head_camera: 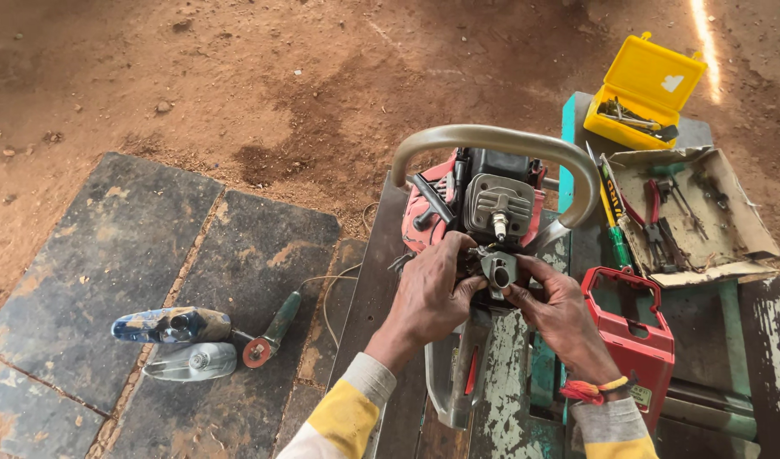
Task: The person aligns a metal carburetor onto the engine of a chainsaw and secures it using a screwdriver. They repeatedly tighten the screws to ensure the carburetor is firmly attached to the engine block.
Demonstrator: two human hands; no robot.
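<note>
Landmark: saw [483, 212] lay on bench [509, 399].
Left hand [432, 293]: palm down, fingers curled against saw body.
Right hand [560, 310]: fingertips pinched grey part [499, 270] at saw's near face.
Bottles [181, 340]: two, well left of saw.
Boxes: one yellow case [649, 85], one tray [696, 212], right of saw.
Red cover [632, 331]: one, right of saw.

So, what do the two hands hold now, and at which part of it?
Both the left hand and the right hand pinch a small grey part by its sides, against the chainsaw engine.
</note>
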